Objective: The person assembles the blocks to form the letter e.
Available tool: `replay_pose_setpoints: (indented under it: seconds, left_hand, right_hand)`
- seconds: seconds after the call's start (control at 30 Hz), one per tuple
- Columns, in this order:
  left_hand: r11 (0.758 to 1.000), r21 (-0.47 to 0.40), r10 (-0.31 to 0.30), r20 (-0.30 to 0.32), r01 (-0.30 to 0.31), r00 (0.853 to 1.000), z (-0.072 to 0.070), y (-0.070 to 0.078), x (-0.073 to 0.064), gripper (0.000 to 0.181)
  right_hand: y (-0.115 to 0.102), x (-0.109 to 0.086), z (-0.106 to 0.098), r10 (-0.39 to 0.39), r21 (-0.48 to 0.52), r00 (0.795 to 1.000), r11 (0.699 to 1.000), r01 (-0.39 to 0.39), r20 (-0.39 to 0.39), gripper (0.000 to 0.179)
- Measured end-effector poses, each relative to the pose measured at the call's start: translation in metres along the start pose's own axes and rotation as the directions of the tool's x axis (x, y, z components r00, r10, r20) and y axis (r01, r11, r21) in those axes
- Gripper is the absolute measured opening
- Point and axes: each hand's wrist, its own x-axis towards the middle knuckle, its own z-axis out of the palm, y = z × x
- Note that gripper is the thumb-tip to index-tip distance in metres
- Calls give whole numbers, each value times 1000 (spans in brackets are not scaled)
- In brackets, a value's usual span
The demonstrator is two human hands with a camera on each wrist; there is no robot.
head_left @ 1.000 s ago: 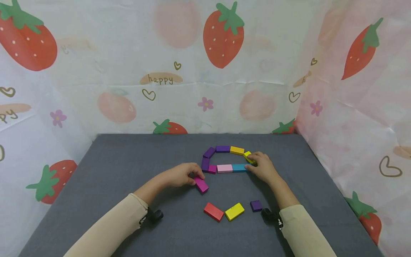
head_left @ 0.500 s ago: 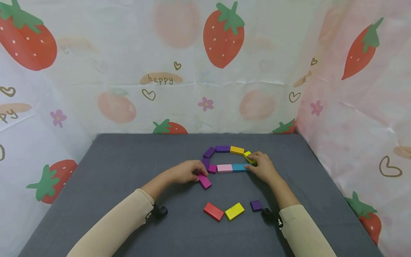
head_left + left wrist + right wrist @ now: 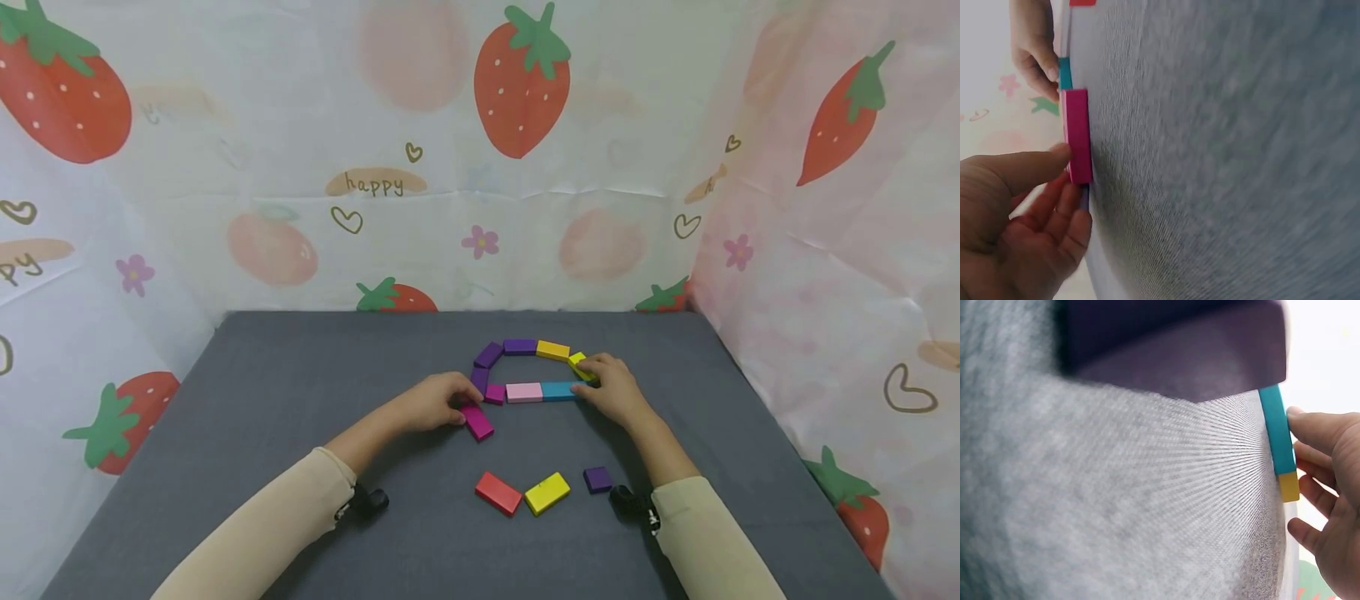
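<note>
In the head view, my left hand [image 3: 438, 402] pinches a magenta block [image 3: 480, 424] on the dark cloth, just below the left corner of a block outline. The left wrist view shows my thumb against the side of that block. My right hand [image 3: 618, 392] lies at the outline's right end. Its thumb touches a blue block [image 3: 558, 391] and its fingertips reach a yellow block [image 3: 577, 360]. Between the corner and the blue block are a small magenta block [image 3: 495, 394] and a pink block [image 3: 523, 392]. My right palm hides part of that end.
Purple blocks [image 3: 489, 355] and an orange-yellow block [image 3: 552, 350] form the outline's far side. Nearer me lie a red block [image 3: 498, 493], a loose yellow block [image 3: 547, 493] and a small purple block [image 3: 597, 479] beside the right wrist camera. A strawberry-print curtain [image 3: 480, 242] stands behind.
My left hand has moved slightly right and away from me with the magenta block, toward the outline's left corner, then held nearly still. My right hand has stayed in place.
</note>
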Motion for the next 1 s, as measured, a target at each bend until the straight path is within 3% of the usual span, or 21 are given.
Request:
replay_pose_setpoints:
  seconds: [0.37, 0.63, 1.0]
  left_hand:
    - [988, -44, -153, -86, 149, 985, 12, 14, -10, 63]
    - [983, 1, -183, -139, 185, 973, 25, 14, -12, 73]
    - [983, 31, -173, -147, 180, 974, 25, 21, -9, 64]
  right_hand:
    - [-1, 0, -4, -16, -2, 1000, 1000, 16, 1, 47]
    - [0, -1, 1, -6, 5, 1000, 1000, 6, 1, 48]
    - [0, -1, 1, 1, 10, 1000, 1000, -1, -6, 48]
